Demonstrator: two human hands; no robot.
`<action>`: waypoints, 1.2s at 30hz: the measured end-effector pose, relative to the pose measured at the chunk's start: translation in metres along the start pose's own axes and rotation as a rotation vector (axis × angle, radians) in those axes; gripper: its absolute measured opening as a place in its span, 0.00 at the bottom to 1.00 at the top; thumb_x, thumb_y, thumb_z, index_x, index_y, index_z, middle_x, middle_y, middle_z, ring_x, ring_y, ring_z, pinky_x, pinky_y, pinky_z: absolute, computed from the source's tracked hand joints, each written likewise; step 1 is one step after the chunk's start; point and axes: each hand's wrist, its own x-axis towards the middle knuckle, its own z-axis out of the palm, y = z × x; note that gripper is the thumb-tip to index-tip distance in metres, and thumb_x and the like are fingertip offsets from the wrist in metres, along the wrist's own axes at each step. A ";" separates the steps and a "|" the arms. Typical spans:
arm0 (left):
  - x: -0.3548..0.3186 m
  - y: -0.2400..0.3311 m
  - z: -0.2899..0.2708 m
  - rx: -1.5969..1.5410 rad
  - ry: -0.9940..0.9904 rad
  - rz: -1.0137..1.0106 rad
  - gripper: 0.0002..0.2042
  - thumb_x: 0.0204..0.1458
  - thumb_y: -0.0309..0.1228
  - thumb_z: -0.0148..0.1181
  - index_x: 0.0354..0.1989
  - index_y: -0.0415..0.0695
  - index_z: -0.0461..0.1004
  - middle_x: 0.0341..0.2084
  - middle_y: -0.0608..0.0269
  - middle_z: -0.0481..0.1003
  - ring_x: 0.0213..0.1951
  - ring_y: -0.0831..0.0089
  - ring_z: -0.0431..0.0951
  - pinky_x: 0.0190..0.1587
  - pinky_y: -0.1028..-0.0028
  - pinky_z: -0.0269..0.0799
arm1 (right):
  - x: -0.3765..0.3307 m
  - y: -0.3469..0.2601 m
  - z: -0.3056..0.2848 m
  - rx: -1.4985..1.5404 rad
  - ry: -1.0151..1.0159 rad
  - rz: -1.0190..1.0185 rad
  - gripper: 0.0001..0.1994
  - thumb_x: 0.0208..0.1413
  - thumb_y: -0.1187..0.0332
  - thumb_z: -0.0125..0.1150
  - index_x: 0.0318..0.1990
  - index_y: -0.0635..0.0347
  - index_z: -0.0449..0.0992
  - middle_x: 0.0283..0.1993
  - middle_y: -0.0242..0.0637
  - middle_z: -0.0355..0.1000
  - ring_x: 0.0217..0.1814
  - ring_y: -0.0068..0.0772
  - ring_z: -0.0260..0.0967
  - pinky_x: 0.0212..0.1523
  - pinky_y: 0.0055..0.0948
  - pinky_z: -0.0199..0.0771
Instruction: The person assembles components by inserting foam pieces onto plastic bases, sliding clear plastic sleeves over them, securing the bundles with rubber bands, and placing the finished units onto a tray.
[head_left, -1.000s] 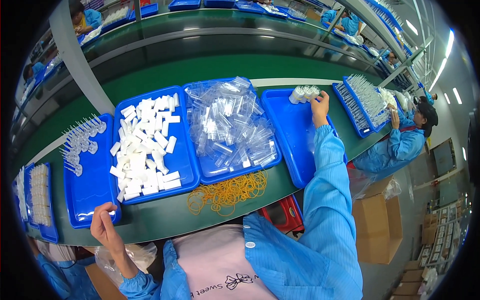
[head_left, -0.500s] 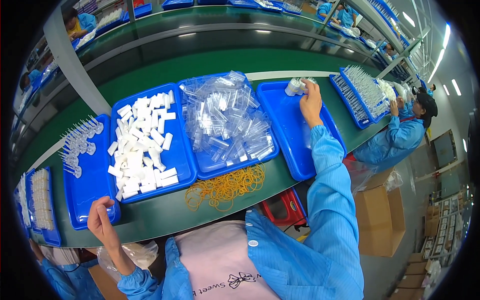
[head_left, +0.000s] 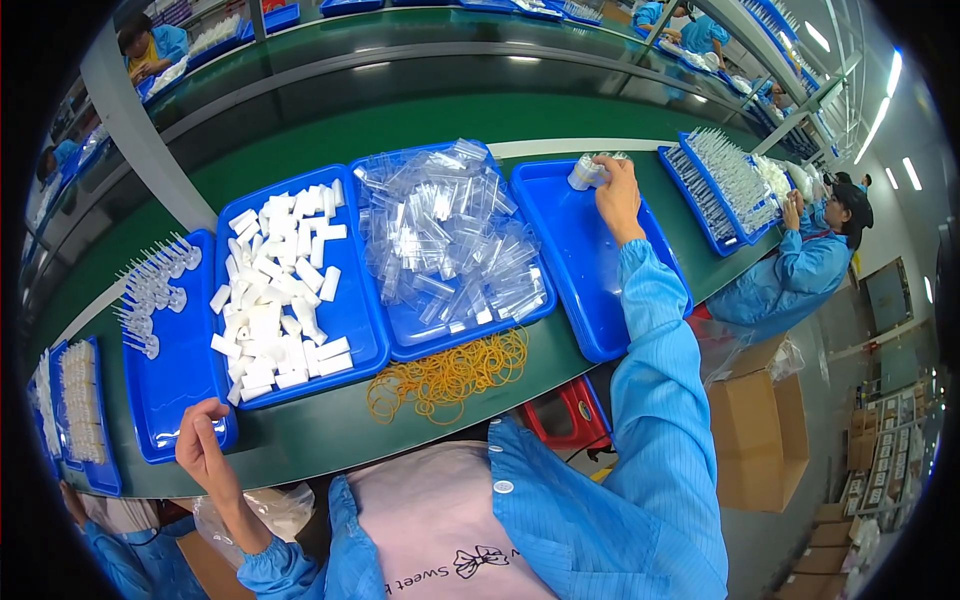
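Note:
My right hand point(head_left: 618, 198) reaches over the far end of the right-hand blue tray point(head_left: 590, 270). Its fingers are bent down onto a small group of short clear-and-white cylinders point(head_left: 583, 174) standing there; the fingertips are partly hidden. Loosely curled, my left hand point(head_left: 205, 445) hovers by the near edge of the left blue tray point(head_left: 165, 400), with nothing visible in it. That tray bears several clear, thin-stemmed pieces with round bases point(head_left: 160, 285) at its far end.
Between these trays lie a tray of white tubes point(head_left: 285, 290) and one of clear plastic sleeves point(head_left: 440, 240). Yellow rubber bands point(head_left: 450, 375) are piled on the green table point(head_left: 320, 430). A co-worker point(head_left: 800, 255) works at the right beside filled trays; a cardboard box point(head_left: 755, 430) sits below.
My right hand has shifted slightly left and down at the cylinders, its fingers still on them. My left hand has barely moved.

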 end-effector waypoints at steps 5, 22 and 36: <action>-0.004 -0.003 0.002 -0.017 0.009 0.017 0.13 0.61 0.31 0.46 0.35 0.34 0.75 0.28 0.60 0.73 0.32 0.75 0.71 0.36 0.78 0.64 | 0.002 -0.006 -0.004 -0.026 -0.037 0.055 0.22 0.43 0.82 0.50 0.45 0.45 0.76 0.48 0.39 0.68 0.51 0.50 0.67 0.49 0.41 0.69; 0.003 0.009 -0.024 -0.096 -0.010 -0.064 0.13 0.61 0.31 0.48 0.34 0.34 0.75 0.28 0.61 0.75 0.32 0.76 0.73 0.38 0.78 0.67 | -0.001 -0.114 -0.062 1.180 -0.133 0.091 0.18 0.50 0.79 0.51 0.50 0.60 0.71 0.43 0.36 0.67 0.40 0.25 0.67 0.43 0.29 0.70; 0.016 0.012 -0.011 -0.179 -0.197 -0.091 0.13 0.60 0.33 0.51 0.36 0.35 0.77 0.29 0.60 0.76 0.33 0.76 0.75 0.38 0.78 0.69 | -0.195 -0.306 -0.216 2.216 -0.879 -0.759 0.24 0.63 0.63 0.48 0.12 0.56 0.66 0.13 0.31 0.59 0.13 0.24 0.55 0.39 0.32 0.76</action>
